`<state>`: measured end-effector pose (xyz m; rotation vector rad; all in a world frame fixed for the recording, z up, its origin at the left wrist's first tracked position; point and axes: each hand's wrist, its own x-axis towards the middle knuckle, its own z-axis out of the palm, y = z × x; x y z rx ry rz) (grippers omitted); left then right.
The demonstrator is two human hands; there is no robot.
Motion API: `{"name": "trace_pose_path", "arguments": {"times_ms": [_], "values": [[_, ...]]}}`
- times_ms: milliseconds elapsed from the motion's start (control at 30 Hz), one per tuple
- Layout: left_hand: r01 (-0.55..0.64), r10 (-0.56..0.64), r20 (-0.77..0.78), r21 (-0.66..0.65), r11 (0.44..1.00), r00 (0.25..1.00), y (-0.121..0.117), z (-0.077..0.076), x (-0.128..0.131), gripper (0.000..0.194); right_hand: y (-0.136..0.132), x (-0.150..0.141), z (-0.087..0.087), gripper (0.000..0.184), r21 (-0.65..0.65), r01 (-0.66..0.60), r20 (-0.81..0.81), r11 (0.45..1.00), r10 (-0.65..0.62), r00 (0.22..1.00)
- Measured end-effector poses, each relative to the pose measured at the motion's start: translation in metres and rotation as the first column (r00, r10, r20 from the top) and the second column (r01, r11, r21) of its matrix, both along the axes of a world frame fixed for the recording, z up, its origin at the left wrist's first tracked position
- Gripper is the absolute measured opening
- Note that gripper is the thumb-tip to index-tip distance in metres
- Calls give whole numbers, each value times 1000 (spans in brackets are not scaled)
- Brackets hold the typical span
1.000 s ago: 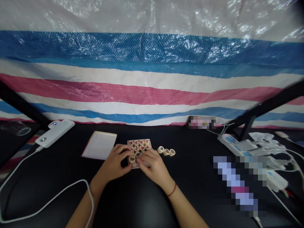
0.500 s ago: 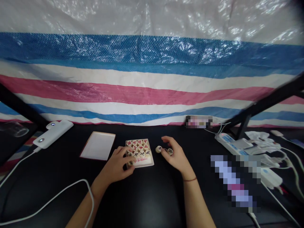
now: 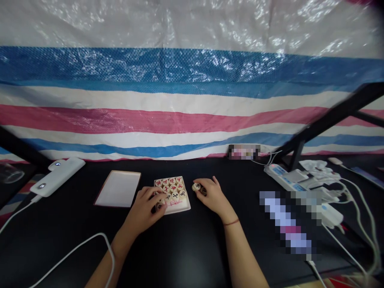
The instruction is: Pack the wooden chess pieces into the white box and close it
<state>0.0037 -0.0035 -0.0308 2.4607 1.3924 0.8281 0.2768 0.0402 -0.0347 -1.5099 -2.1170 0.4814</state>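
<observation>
A shallow white box (image 3: 182, 207) holds rows of round Chinese chess pieces (image 3: 172, 187) marked in red and black; its near part shows bare floor with pink marks. At the box's near left corner, my left hand (image 3: 145, 206) has its thumb and fingers closed about a chess piece (image 3: 160, 206), partly covered by the fingers. To the right of the box, my right hand (image 3: 213, 197) curls around small stacked chess pieces (image 3: 197, 187) on the table. Thumb and fingers touch them, and the palm hides some.
The white-lined box lid (image 3: 118, 189) lies to the left. A white device (image 3: 58, 178) with a cable stands at far left. On the right are a power strip (image 3: 285, 178) with plugs and cables, and a blurred-out object (image 3: 286, 224). Striped sheeting (image 3: 180, 120) hangs behind the black table.
My right hand has closed in around the stacked pieces, its fingers now nearer the thumb. My left hand stays at the box corner. The whole view has shifted slightly.
</observation>
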Motion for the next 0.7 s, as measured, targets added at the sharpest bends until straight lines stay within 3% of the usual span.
{"name": "trace_pose_path", "arguments": {"times_ms": [67,167,267,400,567,700], "values": [[-46,45,33,41,998,998,-1,-3,5,26,-4,-8,8,24,51,33,-79,998,-28,996],[-78,72,60,103,992,996,-3,-8,14,34,-13,-29,19,21,71,-12,-260,997,30,965],[-48,39,66,142,989,997,-6,-12,22,42,-24,-51,26,22,-6,-119,-432,993,105,896],[5,-12,82,83,997,997,-8,-13,23,35,-30,-62,24,24,-161,-227,-595,961,89,799],[16,-18,147,13,1000,989,-9,-6,22,27,-29,-61,19,25,-265,-310,-690,913,45,723],[-13,11,180,13,1000,984,-8,1,21,21,-27,-61,17,26,-254,-286,-708,924,24,706]]}}
